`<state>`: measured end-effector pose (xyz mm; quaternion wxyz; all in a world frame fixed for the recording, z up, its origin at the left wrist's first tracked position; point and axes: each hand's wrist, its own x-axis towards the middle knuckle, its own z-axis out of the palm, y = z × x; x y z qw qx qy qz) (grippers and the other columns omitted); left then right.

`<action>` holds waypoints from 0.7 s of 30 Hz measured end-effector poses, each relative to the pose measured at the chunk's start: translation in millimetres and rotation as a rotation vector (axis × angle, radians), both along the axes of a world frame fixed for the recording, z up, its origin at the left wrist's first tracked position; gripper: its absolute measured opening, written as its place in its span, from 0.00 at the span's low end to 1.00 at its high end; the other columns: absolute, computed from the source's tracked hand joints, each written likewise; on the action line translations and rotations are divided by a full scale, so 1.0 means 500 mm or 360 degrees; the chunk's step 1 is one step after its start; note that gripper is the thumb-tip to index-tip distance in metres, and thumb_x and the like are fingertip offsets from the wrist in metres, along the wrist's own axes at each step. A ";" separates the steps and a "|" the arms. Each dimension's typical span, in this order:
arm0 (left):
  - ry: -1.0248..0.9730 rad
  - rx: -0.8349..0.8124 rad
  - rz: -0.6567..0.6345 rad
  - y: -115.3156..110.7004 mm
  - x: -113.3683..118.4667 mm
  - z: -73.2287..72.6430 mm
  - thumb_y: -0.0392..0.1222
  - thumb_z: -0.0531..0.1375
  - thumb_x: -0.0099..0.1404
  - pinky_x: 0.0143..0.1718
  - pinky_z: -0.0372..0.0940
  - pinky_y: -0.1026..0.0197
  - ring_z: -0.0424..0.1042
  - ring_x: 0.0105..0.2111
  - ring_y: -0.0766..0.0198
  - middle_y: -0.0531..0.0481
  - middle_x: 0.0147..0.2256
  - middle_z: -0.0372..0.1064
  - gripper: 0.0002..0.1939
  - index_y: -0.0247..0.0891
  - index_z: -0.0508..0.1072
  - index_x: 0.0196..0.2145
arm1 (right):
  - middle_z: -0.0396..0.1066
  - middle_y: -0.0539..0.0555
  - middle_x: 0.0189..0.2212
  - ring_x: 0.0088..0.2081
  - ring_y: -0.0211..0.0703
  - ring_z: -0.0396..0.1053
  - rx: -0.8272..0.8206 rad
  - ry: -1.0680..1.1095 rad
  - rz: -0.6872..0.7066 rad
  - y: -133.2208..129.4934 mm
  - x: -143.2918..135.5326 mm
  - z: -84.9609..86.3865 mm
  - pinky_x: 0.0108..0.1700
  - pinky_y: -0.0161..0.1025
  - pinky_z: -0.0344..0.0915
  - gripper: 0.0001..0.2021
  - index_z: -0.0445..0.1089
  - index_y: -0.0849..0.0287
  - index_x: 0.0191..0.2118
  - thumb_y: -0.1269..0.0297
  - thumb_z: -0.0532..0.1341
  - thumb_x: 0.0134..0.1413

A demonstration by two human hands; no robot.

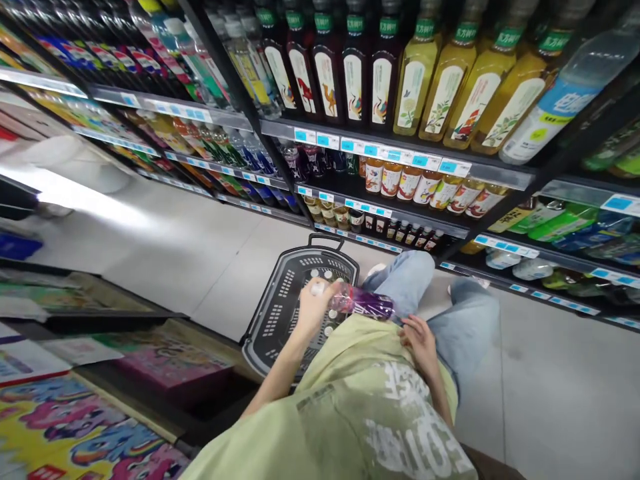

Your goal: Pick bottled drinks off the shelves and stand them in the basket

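A clear bottle with a purple label [373, 305] lies sideways in front of my shirt, its white cap end to the left. My left hand [316, 300] is wrapped round its neck. The bottle is over the right part of a dark grey shopping basket [273, 320], in which several white round tops show. Near the bottle's base, my right hand [416, 335] has its fingers curled loosely and apart, holding nothing, beside my shirt and my jeans.
Shelves with price strips [393, 153] run across ahead, holding rows of drink bottles [353, 73]. On the lower left stands a display with colourful boxes [75, 420]. Pale floor tiles [215, 240] surround the basket. My bent knees [410, 273] are right of the basket.
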<state>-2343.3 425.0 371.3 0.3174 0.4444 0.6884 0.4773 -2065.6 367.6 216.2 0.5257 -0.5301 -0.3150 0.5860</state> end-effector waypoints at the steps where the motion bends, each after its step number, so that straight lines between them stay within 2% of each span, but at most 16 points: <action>1: 0.0036 0.0023 0.0091 0.004 -0.019 -0.004 0.58 0.67 0.58 0.27 0.58 0.65 0.62 0.23 0.68 0.58 0.22 0.64 0.20 0.39 0.70 0.28 | 0.79 0.62 0.48 0.34 0.46 0.76 -0.0045 0.0000 -0.0019 0.001 0.004 -0.004 0.30 0.40 0.73 0.34 0.68 0.57 0.52 0.41 0.75 0.46; 5: 0.0472 0.0055 0.0255 0.021 -0.098 -0.013 0.56 0.67 0.58 0.33 0.62 0.63 0.67 0.27 0.65 0.55 0.26 0.70 0.18 0.40 0.70 0.29 | 0.81 0.57 0.42 0.34 0.48 0.77 -0.0119 -0.0089 0.0003 -0.003 0.012 -0.014 0.30 0.41 0.74 0.30 0.71 0.54 0.48 0.40 0.73 0.47; 8: 0.0869 -0.0038 0.0236 0.044 -0.165 -0.052 0.55 0.67 0.58 0.39 0.64 0.61 0.71 0.32 0.61 0.52 0.31 0.73 0.16 0.40 0.70 0.32 | 0.81 0.55 0.41 0.35 0.50 0.78 -0.0158 -0.0212 0.0054 -0.010 0.015 -0.019 0.30 0.43 0.75 0.25 0.72 0.51 0.47 0.40 0.70 0.49; 10: 0.1054 -0.0147 0.0197 0.065 -0.215 -0.102 0.55 0.66 0.59 0.42 0.66 0.59 0.73 0.36 0.57 0.49 0.34 0.74 0.16 0.40 0.71 0.34 | 0.81 0.55 0.41 0.35 0.51 0.78 -0.0191 -0.0269 0.0048 -0.016 0.016 -0.022 0.30 0.43 0.75 0.24 0.72 0.50 0.47 0.41 0.69 0.51; 12: 0.1172 -0.0292 0.0147 0.090 -0.266 -0.165 0.54 0.65 0.60 0.44 0.67 0.57 0.73 0.39 0.54 0.46 0.37 0.73 0.15 0.39 0.71 0.35 | 0.81 0.54 0.40 0.35 0.51 0.78 -0.0234 -0.0297 0.0033 -0.019 0.015 -0.023 0.30 0.43 0.75 0.23 0.72 0.50 0.47 0.41 0.68 0.52; 16: 0.1261 -0.0647 -0.0052 0.145 -0.352 -0.287 0.48 0.66 0.60 0.48 0.67 0.56 0.73 0.43 0.52 0.41 0.43 0.71 0.15 0.37 0.73 0.40 | 0.81 0.54 0.39 0.32 0.50 0.76 -0.0337 -0.0334 0.0020 -0.020 0.011 -0.017 0.29 0.44 0.74 0.23 0.72 0.50 0.46 0.41 0.68 0.51; 18: 0.1303 -0.0786 -0.0196 0.173 -0.382 -0.334 0.44 0.66 0.61 0.51 0.66 0.55 0.72 0.46 0.51 0.39 0.46 0.70 0.15 0.35 0.73 0.44 | 0.81 0.55 0.39 0.31 0.49 0.75 -0.0390 -0.0373 0.0023 -0.019 0.007 -0.010 0.29 0.44 0.73 0.23 0.72 0.50 0.45 0.40 0.68 0.50; 21: 0.1355 -0.0928 -0.0361 0.214 -0.414 -0.384 0.39 0.66 0.62 0.54 0.63 0.52 0.70 0.51 0.47 0.36 0.49 0.70 0.16 0.32 0.73 0.47 | 0.80 0.55 0.37 0.31 0.50 0.75 -0.0438 -0.0441 0.0042 -0.015 -0.001 0.003 0.30 0.44 0.73 0.22 0.72 0.51 0.43 0.40 0.68 0.51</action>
